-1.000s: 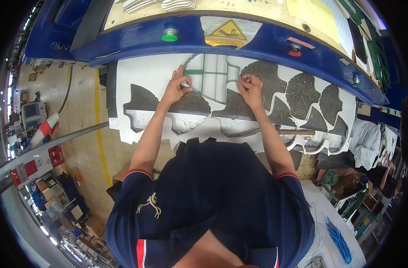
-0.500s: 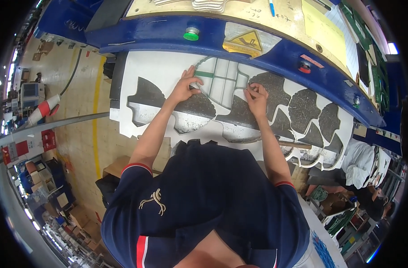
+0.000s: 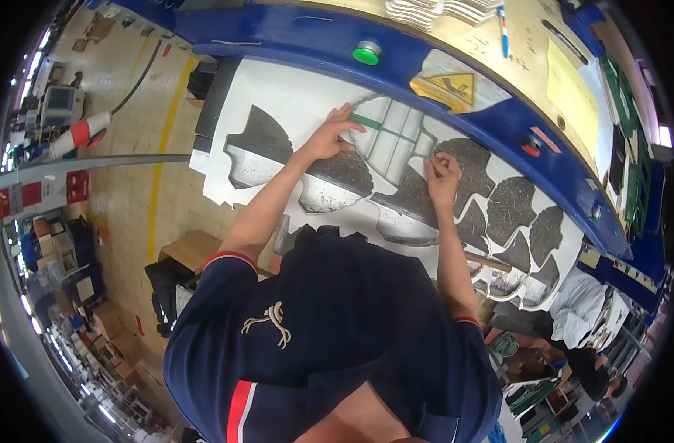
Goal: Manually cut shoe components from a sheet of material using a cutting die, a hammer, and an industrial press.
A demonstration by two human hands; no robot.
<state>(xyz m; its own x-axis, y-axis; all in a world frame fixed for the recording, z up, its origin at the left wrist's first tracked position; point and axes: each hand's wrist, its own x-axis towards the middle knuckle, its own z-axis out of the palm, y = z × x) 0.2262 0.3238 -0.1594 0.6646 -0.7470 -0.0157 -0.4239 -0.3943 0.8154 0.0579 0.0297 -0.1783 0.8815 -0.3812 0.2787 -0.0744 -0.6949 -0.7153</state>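
A green-edged metal cutting die point(image 3: 367, 122) with thin cross-bars lies on a white sheet point(image 3: 274, 87). My left hand point(image 3: 328, 139) holds its left rim, thumb and fingertips bent around the edge. At the opposite rim, my right hand point(image 3: 443, 176) pinches the die with bent fingers. White sheet material shows through the die's openings. Cut-out holes surround it, and through them a dark, speckled surface point(image 3: 510, 198) shows. The parts of the rim under my fingertips are hidden.
A blue machine beam point(image 3: 300, 40) crosses just beyond the die, with a green button point(image 3: 366, 52) and a red button point(image 3: 531, 145). Stacked white pieces point(image 3: 414, 11) and a pen point(image 3: 504, 33) lie above it. A brown-handled tool point(image 3: 488, 261) rests near my right forearm.
The view has shifted and tilted, so the sheet and beam appear turned, with more of the stacked pieces showing. Both hands keep their places on the die's rims.
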